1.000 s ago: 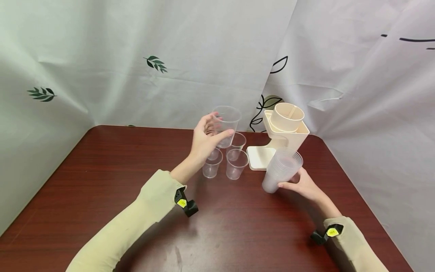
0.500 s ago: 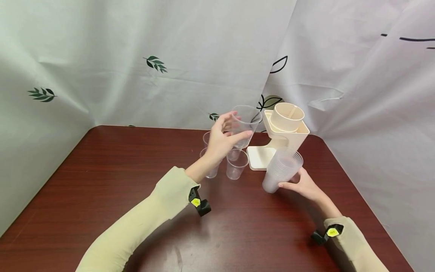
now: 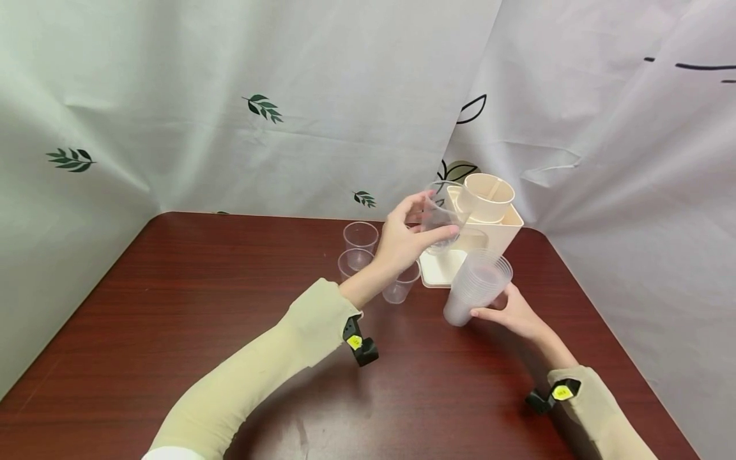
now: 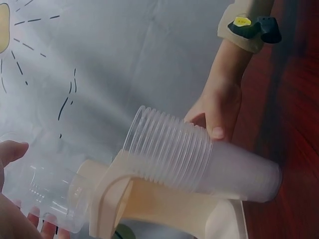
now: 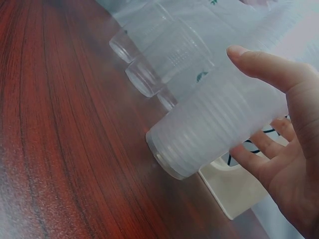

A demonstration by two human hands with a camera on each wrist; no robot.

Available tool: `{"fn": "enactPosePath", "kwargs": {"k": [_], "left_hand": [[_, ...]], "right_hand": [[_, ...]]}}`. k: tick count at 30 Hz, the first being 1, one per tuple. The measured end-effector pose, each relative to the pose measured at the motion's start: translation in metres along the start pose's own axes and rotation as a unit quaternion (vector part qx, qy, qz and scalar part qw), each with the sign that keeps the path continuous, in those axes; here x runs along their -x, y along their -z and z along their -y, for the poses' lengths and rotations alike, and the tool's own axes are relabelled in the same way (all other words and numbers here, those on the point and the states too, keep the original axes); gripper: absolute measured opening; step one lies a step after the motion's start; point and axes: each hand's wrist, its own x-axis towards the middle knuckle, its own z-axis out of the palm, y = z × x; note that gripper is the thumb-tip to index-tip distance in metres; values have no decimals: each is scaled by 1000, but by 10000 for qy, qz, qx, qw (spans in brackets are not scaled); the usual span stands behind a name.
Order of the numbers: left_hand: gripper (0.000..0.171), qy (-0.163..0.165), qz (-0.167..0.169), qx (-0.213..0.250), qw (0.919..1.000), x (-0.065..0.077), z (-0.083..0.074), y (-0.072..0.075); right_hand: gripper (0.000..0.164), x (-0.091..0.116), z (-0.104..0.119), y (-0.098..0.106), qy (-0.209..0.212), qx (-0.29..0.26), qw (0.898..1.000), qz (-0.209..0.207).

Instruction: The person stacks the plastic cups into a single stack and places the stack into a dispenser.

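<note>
My left hand [image 3: 402, 233] grips a clear plastic cup [image 3: 439, 220] in the air, thumb on the near side and fingers round the far side. In the head view this cup overlaps a cream plastic stand [image 3: 500, 236] with a round tube [image 3: 487, 199] on top. My right hand [image 3: 512, 313] holds a tall nested stack of clear cups [image 3: 477, 287], tilted, with its base low over the table. In the right wrist view the thumb [image 5: 264, 67] lies along one side of the stack [image 5: 209, 119], and the fingers come round the other.
Several clear cups stand upright near the middle back of the table, among them a rear cup [image 3: 360, 236] and a front cup [image 3: 397, 291], partly behind my left forearm. The stand's flat base [image 3: 438, 271] lies right of them. A pale curtain [image 3: 287, 147] backs the dark-red table [image 3: 172, 306].
My left hand has carried its cup to the right, from above the standing cups to in front of the cream stand. The right hand and its stack have stayed in place.
</note>
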Motion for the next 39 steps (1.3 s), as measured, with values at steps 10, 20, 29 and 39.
{"fn": "enactPosePath", "kwargs": {"k": [10,20,29,39], "left_hand": [[63,36,179,285,9994,0,2,-17],[65,-115,418,298,9986,0,3,-32],[64,-96,633,296,9975,0,2,-45],[66,-14,765,260,9967,3,9,-56]], "right_hand": [[68,0,1,0,17,73,10000,24],[68,0,1,1,-53,160,9999,9],[69,0,-1,1,-4,174,9998,-37],[72,1,1,2,-74,240,9997,28]]}}
